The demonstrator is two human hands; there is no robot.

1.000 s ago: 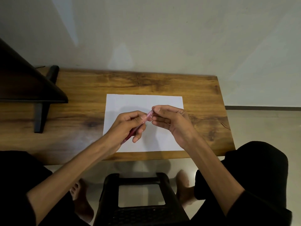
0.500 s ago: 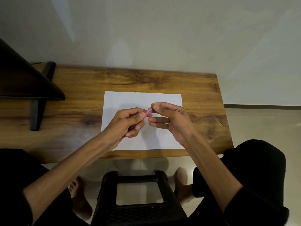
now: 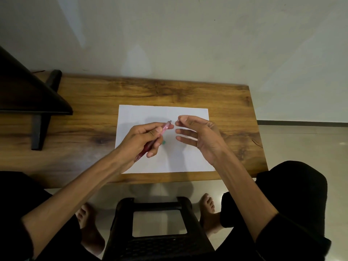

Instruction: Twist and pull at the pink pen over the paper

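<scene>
Head view: slim translucent pink pen (image 3: pixel 163 131) is gripped in curled fingers of left hand (image 3: pixel 145 140), over white paper sheet (image 3: pixel 188 159) on wooden table (image 3: pixel 79 132). Right hand (image 3: pixel 199 135) is held just beside the tip, thumb and forefinger pinched; contents cannot be told.

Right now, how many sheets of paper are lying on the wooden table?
1. The white sheet of paper lies flat on the wooden table, near its front edge, beneath both hands. Another sheet lying exactly under it would be hidden.
</scene>
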